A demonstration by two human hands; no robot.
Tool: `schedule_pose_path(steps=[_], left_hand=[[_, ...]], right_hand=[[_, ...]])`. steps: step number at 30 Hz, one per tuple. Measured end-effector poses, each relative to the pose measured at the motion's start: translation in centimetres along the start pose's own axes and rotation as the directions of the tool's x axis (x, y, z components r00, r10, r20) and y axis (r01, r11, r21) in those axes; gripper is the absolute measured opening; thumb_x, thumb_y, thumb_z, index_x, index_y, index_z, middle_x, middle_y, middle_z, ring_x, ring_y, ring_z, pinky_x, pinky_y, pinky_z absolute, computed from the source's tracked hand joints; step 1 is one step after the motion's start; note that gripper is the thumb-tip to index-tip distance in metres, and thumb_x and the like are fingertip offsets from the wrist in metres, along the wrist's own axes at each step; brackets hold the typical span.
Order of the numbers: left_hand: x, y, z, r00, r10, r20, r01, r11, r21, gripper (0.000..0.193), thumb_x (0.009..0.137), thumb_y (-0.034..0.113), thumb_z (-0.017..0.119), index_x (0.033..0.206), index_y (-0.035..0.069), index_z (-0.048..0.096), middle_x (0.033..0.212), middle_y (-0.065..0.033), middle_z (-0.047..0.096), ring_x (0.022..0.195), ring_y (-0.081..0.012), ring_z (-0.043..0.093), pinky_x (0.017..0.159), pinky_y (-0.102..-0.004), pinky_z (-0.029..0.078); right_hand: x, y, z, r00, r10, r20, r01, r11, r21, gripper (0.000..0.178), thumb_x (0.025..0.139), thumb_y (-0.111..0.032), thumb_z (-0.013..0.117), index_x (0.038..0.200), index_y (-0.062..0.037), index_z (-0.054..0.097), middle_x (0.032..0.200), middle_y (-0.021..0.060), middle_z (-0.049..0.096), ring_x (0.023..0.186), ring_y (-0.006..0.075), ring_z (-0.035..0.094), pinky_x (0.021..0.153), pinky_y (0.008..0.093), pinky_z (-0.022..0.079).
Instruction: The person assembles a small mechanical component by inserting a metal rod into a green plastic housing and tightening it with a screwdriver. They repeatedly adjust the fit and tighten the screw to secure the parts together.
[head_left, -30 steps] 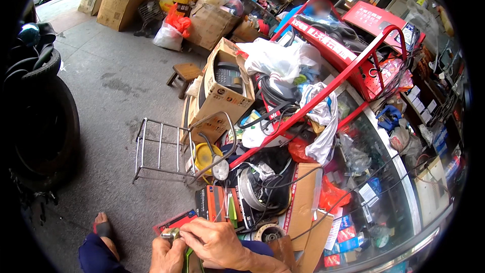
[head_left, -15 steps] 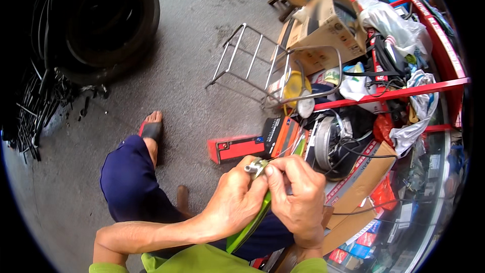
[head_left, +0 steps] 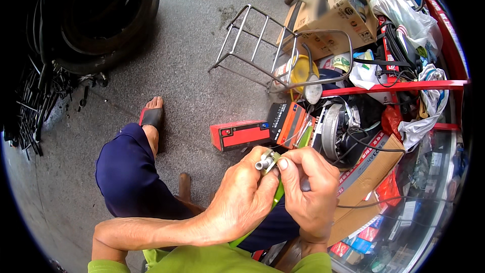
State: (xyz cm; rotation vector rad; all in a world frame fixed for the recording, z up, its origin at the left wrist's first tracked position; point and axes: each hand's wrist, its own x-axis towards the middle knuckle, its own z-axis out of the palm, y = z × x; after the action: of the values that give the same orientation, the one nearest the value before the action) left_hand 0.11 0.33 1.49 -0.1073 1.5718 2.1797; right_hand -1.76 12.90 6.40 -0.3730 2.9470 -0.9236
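Both my hands meet in front of my lap around a small metal fitting (head_left: 266, 162), with a hollow, silvery tube end and a dull yellowish bracket-like part. My left hand (head_left: 242, 192) is closed on it, thumb and forefinger at its side. My right hand (head_left: 310, 187) pinches the fitting's right edge between thumb and forefinger. A rounded grey end (head_left: 305, 185) shows under the right fingers; what it belongs to is hidden. A bright green strip (head_left: 279, 192) runs down between the hands towards my shirt.
Beyond my hands lie a red box-shaped battery (head_left: 241, 135) and an orange-black box (head_left: 290, 124). A metal rack (head_left: 255, 45) stands near a cardboard box (head_left: 328, 20). A glass case (head_left: 414, 227) is at right, tyres (head_left: 146, 30) at far left, with black rods (head_left: 30, 106) below.
My hands have shifted slightly right and up in the picture, and the fitting's tube end now shows larger. Both hands keep their grip. The view has shifted a little.
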Motion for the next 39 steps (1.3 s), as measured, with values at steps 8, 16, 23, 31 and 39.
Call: schedule_pose_path(steps=[8, 16, 23, 31, 39], left_hand=[[-0.2, 0.1, -0.1, 1.000, 0.027, -0.001, -0.027, 0.999, 0.029, 0.011, 0.089, 0.002, 0.046, 0.097, -0.003, 0.050, 0.077, -0.0057, 0.054, 0.074, -0.0085, 0.048, 0.064, -0.0267, 0.043], [-0.2, 0.0, 0.0, 0.994, 0.109, -0.028, -0.103, 0.982, 0.160, 0.015, 0.086, 0.002, 0.047, 0.100, -0.003, 0.049, 0.077, -0.0080, 0.051, 0.071, -0.0110, 0.048, 0.063, -0.0283, 0.042], [-0.3, -0.3, -0.1, 0.999, 0.035, 0.027, -0.036, 0.999, 0.038, 0.017, 0.086, 0.004, 0.046, 0.101, -0.002, 0.049, 0.081, -0.0041, 0.050, 0.075, -0.0102, 0.047, 0.066, -0.0258, 0.041], [0.2, 2.2, -1.2, 0.962, -0.220, 0.160, 0.244, 0.958, -0.148, 0.032, 0.093, 0.033, 0.035, 0.096, 0.004, 0.049, 0.065, 0.0022, 0.044, 0.056, -0.0061, 0.040, 0.049, -0.0218, 0.033], [0.7, 0.7, -1.0, 0.936, -0.310, 0.166, 0.346, 0.897, -0.276, 0.067, 0.094, 0.060, 0.017, 0.084, 0.001, 0.046, 0.068, -0.0042, 0.043, 0.060, -0.0128, 0.040, 0.056, -0.0290, 0.037]], right_hand=[[-0.1, -0.3, -0.6, 0.997, 0.057, 0.059, -0.059, 0.998, 0.036, 0.008, 0.078, 0.001, 0.063, 0.085, 0.0022, 0.059, 0.072, 0.0115, 0.060, 0.053, 0.0208, 0.060, 0.046, 0.0299, 0.045], [-0.1, -0.2, -0.3, 0.998, -0.055, 0.016, 0.055, 0.997, -0.051, 0.003, 0.081, -0.001, 0.061, 0.083, 0.0004, 0.060, 0.068, 0.0111, 0.058, 0.052, 0.0257, 0.058, 0.046, 0.0338, 0.043], [0.3, 0.1, -0.4, 0.994, 0.008, 0.109, -0.011, 0.999, 0.030, 0.012, 0.088, -0.009, 0.056, 0.081, 0.0003, 0.060, 0.064, 0.0116, 0.057, 0.052, 0.0267, 0.058, 0.046, 0.0344, 0.043], [0.9, 0.7, -0.7, 0.986, 0.083, 0.145, -0.114, 0.968, 0.223, 0.018, 0.089, -0.011, 0.058, 0.080, 0.0043, 0.061, 0.064, 0.0092, 0.059, 0.056, 0.0153, 0.056, 0.051, 0.0275, 0.042], [0.9, 0.8, -0.2, 0.990, 0.135, 0.048, -0.143, 0.961, 0.235, 0.014, 0.084, -0.010, 0.065, 0.079, 0.0021, 0.058, 0.063, 0.0048, 0.056, 0.051, 0.0090, 0.051, 0.046, 0.0237, 0.037]])
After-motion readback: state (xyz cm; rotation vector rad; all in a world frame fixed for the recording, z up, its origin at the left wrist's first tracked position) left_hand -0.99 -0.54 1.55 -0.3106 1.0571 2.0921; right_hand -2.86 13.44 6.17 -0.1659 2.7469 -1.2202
